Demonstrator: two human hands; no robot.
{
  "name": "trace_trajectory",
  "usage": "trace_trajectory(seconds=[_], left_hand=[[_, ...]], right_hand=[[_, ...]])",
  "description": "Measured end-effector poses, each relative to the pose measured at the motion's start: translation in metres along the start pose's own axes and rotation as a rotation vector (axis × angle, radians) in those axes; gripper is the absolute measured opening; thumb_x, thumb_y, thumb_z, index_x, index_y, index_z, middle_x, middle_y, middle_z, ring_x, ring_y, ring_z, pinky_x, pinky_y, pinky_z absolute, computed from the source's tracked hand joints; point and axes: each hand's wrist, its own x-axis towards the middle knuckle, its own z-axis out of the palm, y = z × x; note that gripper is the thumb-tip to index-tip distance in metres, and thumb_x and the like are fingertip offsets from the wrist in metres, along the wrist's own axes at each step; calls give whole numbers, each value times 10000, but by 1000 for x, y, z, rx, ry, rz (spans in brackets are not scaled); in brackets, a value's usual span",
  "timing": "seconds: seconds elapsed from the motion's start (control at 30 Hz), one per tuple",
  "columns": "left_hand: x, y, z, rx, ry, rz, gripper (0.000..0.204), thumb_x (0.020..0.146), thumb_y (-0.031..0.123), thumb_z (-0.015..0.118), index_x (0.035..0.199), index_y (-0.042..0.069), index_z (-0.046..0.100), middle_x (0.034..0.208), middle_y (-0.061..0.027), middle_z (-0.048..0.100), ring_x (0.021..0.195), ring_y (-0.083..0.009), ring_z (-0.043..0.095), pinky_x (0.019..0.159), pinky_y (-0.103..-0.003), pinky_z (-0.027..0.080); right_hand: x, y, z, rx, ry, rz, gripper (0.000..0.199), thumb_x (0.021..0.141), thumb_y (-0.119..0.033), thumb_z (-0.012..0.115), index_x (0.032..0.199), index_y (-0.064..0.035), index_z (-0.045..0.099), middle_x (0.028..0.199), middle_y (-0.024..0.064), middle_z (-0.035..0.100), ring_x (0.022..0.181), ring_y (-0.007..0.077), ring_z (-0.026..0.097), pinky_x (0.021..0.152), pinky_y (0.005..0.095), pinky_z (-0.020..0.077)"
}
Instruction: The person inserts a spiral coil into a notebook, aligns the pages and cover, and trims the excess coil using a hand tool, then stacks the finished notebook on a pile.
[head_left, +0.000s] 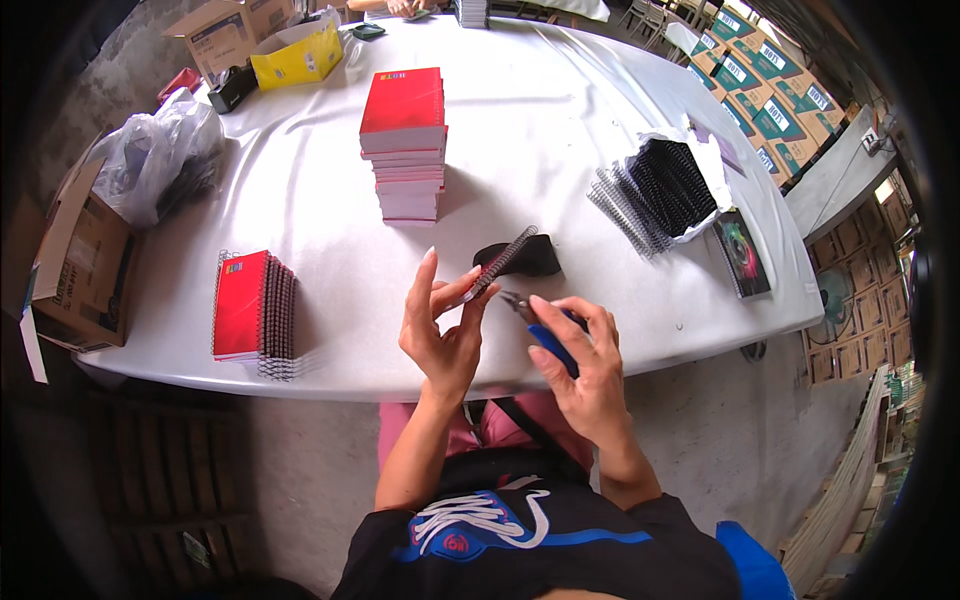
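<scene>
My left hand (pixel 440 330) holds a thin spiral-bound notebook (pixel 497 268) edge-on, its black wire spine tilted up toward the right. My right hand (pixel 585 365) grips blue-handled pliers (pixel 540 325), whose metal jaws point left at the lower end of the notebook's spine. Both hands hover over the near edge of the white table (pixel 520 120). A black object lies on the table just behind the notebook.
A tall stack of red notebooks (pixel 405 145) stands mid-table; bound red notebooks (pixel 255 310) lie at the near left. Black wire coils (pixel 655 195) lie in white wrap at the right, beside a dark booklet (pixel 742 252). Cardboard boxes, a plastic bag and a yellow box sit at the left.
</scene>
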Motion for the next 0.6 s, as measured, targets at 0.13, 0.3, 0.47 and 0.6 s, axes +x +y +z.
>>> trace_trajectory(seconds=[0.13,0.3,0.47,0.6], left_hand=[[1,0,-5,44,-2,45,750,702,-66,753,1350,18,384,895,-110,708,772,-117,612,723,-258,520],[-3,-5,-6,47,-22,97,734,709,-104,722,1349,11,383,913,-120,704,768,-126,620,702,-274,538],[-6,-7,-2,83,25,165,648,713,-62,721,1294,13,444,867,-52,721,703,-141,617,689,-267,419],[-9,-9,-5,113,23,242,639,715,-53,738,1280,14,447,876,-68,718,705,-138,618,693,-261,436]], right_hand=[[7,-6,7,-53,19,-73,390,883,-312,595,1250,-183,581,1153,128,509,1038,290,485,942,416,344],[7,-2,14,-17,-30,-53,374,877,-301,600,1230,-179,597,1111,127,529,1011,300,500,913,412,367],[-3,14,19,751,-317,280,404,931,-318,546,1275,-109,515,990,115,585,830,242,575,719,311,461],[-7,17,18,1583,-574,614,415,964,-328,487,1288,-68,470,998,119,592,829,208,593,702,257,470]])
